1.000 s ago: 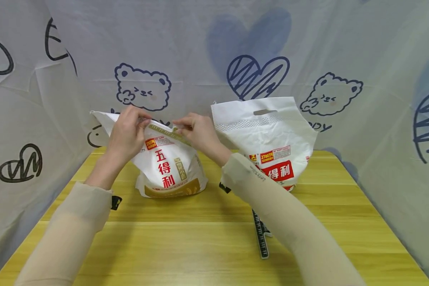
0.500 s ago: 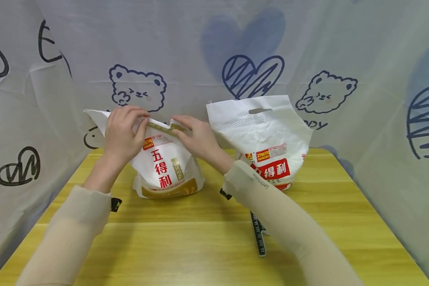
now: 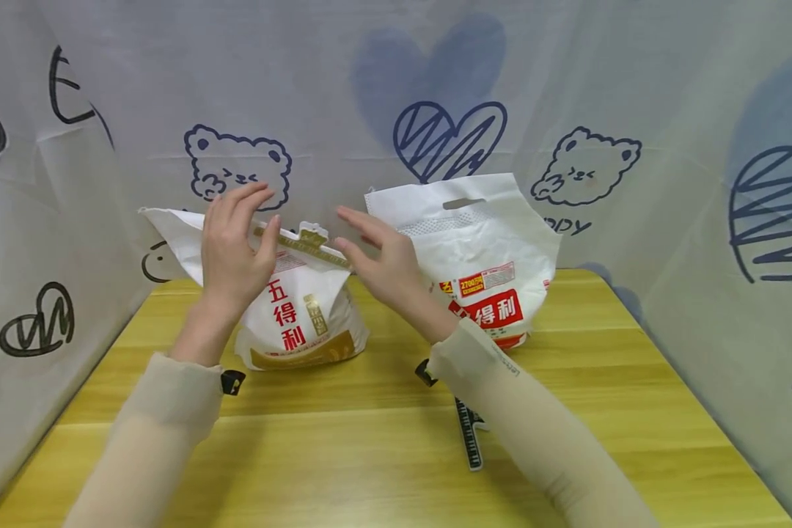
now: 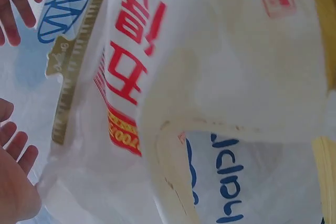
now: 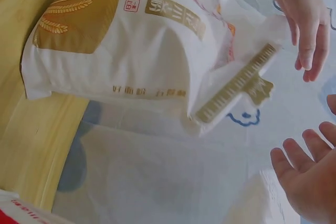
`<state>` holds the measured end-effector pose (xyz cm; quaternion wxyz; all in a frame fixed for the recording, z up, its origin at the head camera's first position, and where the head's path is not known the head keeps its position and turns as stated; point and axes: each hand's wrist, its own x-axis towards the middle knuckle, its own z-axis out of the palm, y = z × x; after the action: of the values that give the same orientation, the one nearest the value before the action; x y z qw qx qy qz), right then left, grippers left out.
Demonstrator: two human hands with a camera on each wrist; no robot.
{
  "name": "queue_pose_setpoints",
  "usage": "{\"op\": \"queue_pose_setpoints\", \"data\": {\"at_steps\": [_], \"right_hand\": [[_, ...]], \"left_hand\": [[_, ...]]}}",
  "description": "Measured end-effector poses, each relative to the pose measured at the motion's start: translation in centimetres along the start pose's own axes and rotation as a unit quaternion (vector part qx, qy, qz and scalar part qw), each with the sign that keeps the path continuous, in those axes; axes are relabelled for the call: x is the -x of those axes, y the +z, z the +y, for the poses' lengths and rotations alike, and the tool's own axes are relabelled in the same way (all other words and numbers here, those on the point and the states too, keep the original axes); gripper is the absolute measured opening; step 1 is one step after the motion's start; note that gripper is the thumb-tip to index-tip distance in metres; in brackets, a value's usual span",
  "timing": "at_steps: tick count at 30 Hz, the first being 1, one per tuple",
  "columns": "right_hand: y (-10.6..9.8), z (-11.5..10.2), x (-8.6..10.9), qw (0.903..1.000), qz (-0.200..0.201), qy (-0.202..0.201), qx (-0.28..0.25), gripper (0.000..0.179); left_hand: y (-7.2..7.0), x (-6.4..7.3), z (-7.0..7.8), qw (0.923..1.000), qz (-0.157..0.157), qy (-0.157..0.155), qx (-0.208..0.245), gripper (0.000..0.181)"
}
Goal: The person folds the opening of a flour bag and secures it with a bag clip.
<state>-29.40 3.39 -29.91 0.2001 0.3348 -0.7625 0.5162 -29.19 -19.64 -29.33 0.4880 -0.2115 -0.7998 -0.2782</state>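
A white flour bag (image 3: 303,312) with red lettering stands on the table. A gold bag clip (image 3: 303,248) with ruler-like marks lies across its folded top, its small tab pointing up. The left hand (image 3: 234,246) is spread just left of the clip, with fingers parted. To the clip's right, the right hand (image 3: 391,268) hovers with fingers extended. In the right wrist view, the clip (image 5: 236,85) grips the bag's mouth, and both hands show apart from it. The bag's left top corner sticks out past the left hand.
A second white flour bag (image 3: 485,246) with a cut-out handle stands to the right, top unfolded. Near it a black ruler-marked clip (image 3: 468,436) lies on the wooden table (image 3: 343,455), partly behind the right forearm. A patterned cloth (image 3: 343,95) hangs behind and at the sides.
Both hands have let go of the gold clip and drawn apart, fingers opening. The clip stays on the bag's top, its tab now showing. The head view has shifted slightly.
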Motion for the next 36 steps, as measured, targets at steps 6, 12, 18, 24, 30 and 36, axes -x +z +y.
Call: {"op": "queue_pose_setpoints", "data": {"at_steps": [6,12,18,24,30,36], "right_hand": [[-1.8,0.0,1.2,0.9977,0.054,-0.025,-0.032,0.043],[-3.9,-0.1,2.4,0.9938,0.094,-0.03,-0.051,0.045],[-6.0,0.1,3.5,0.9901,0.125,-0.035,-0.055,0.044],[-8.2,0.3,4.4,0.987,0.15,-0.03,-0.048,0.044],[-10.6,0.8,5.3,0.9822,0.187,0.006,-0.013,0.044],[-13.0,1.7,6.4,0.9748,0.216,0.049,0.025,0.042]], "left_hand": [[1.1,-0.5,1.6,0.9994,0.021,0.01,0.027,0.043],[2.8,-1.2,3.7,0.9959,0.04,0.01,0.08,0.045],[4.6,-1.8,5.7,0.9928,0.04,0.017,0.112,0.046],[6.3,-2.6,7.5,0.9896,0.031,0.033,0.136,0.047],[8.1,-3.2,8.8,0.9876,0.026,0.053,0.145,0.049],[9.8,-3.8,10.0,0.9884,0.001,0.067,0.136,0.049]]}}
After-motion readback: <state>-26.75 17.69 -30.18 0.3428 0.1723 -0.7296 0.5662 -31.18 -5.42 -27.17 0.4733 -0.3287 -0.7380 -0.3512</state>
